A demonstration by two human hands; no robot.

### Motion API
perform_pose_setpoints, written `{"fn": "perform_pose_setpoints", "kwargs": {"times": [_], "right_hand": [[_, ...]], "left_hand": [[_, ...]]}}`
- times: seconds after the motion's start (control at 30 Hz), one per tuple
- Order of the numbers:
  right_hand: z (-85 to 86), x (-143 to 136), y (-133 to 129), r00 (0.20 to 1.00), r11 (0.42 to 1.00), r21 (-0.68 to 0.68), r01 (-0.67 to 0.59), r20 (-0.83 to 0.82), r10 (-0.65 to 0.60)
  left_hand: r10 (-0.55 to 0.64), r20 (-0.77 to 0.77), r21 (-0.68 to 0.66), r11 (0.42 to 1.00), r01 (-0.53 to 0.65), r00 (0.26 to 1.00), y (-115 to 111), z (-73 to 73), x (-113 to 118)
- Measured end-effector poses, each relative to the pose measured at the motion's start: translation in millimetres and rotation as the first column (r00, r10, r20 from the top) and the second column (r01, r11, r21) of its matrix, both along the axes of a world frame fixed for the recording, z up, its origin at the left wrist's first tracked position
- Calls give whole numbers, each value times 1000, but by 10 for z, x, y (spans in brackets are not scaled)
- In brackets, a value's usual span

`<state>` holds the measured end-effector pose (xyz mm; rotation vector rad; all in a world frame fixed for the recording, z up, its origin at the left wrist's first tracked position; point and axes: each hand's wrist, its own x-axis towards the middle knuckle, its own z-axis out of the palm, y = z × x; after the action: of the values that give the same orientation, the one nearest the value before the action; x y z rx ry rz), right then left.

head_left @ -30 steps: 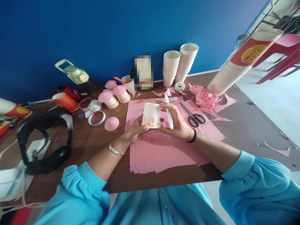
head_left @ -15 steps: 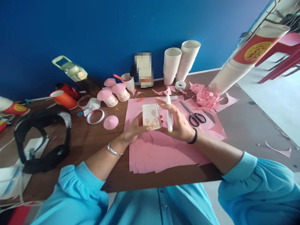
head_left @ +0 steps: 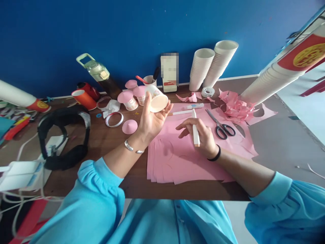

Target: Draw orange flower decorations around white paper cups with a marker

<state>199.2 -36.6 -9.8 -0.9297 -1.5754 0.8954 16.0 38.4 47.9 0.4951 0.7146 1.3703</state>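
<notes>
Tilted in my left hand (head_left: 151, 122) is a white paper cup (head_left: 158, 102); its round base faces me and drawn marks show on its side. The thumb lies against the cup and the other fingers are behind it. My right hand (head_left: 200, 135) has a white marker (head_left: 195, 130) between its fingers, above the pink paper sheets (head_left: 172, 166). Pink cone-topped cups (head_left: 130, 101) stand beyond my left hand, and a loose pink cone (head_left: 129, 126) lies left of it. Black-handled scissors (head_left: 221, 127) rest on the paper.
Two stacks of white cups (head_left: 201, 67) stand by the blue wall, with a tape roll (head_left: 208, 92) and crumpled pink scraps (head_left: 237, 106) nearby. A bottle (head_left: 101, 76), an orange cup (head_left: 83, 99) and a black headband device (head_left: 63, 157) are on the left.
My left hand has lifted the cup up and left and tipped its base toward me. My right hand has come away from the cup, still with the marker. The view has shifted left.
</notes>
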Motion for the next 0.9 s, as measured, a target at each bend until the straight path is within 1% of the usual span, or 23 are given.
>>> {"fn": "perform_pose_setpoints", "kwargs": {"times": [0.07, 0.1, 0.17, 0.2, 0.23, 0.27, 0.3, 0.33, 0.37, 0.4, 0.47, 0.6, 0.73, 0.8, 0.9], "right_hand": [[3, -58, -34, 997, 996, -49, -75, -20, 74], [4, -96, -45, 994, 993, -85, -87, -69, 81], [13, -178, -61, 971, 969, -175, -172, -196, 137], [23, -216, -67, 953, 958, -195, -213, -259, 159], [37, -247, -73, 938, 948, -211, -238, -305, 167], [54, -269, -78, 931, 944, -237, -231, -335, 144], [73, -281, -82, 936, 941, -276, -195, -340, 94], [93, -284, -85, 940, 938, -315, -144, -341, 30], [112, -279, -87, 934, 933, -344, -108, -357, -23], [129, -270, -86, 920, 923, -373, -95, -387, -62], [155, -251, -79, 889, 905, -413, -107, -448, -99], [187, -251, -53, 836, 894, -426, -138, -533, -126], [229, -284, -35, 794, 890, -410, -202, -600, -96], [248, -295, -30, 788, 890, -402, -214, -610, -86], [263, -305, -22, 796, 891, -410, -194, -596, -101]], "left_hand": [[46, 28, 69, 996, -48, 999, 112, 163, 132], [52, 40, 110, 992, -56, 998, 161, 257, 223], [68, 62, 164, 983, -77, 996, 233, 442, 446], [68, 76, 180, 980, -81, 995, 252, 522, 569], [52, 94, 193, 979, -70, 994, 260, 587, 691], [20, 116, 204, 978, -43, 993, 259, 633, 806], [-2, 128, 233, 972, -28, 992, 250, 661, 908], [-32, 133, 256, 967, -4, 991, 237, 672, 993], [-33, 99, 267, 964, 5, 995, 223, 670, 1059], [-39, 65, 271, 962, 20, 997, 210, 659, 1104], [-44, 8, 276, 960, 40, 999, 188, 630, 1145], [-47, -68, 295, 953, 65, 997, 160, 614, 1128], [-42, -68, 294, 954, 60, 997, 149, 640, 1123], [-28, -81, 301, 952, 52, 996, 159, 642, 1131], [4, -107, 350, 936, 34, 994, 186, 615, 1143]]}}
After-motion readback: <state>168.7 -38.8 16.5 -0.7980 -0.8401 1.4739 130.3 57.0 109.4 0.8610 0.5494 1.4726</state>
